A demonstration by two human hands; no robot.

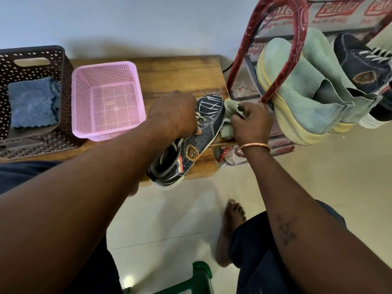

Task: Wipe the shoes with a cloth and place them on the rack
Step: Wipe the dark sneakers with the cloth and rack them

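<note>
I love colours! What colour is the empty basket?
The basket is pink, clearest in the head view.

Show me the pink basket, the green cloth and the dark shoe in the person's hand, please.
pink basket [83, 98]: head view, on its left inner wall.
green cloth [230, 105]: head view, on the bunched part beside the shoe's toe.
dark shoe [212, 106]: head view, on its toe cap.

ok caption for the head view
Left hand steadies a dark sneaker; right hand holds a green cloth at its toe
</note>
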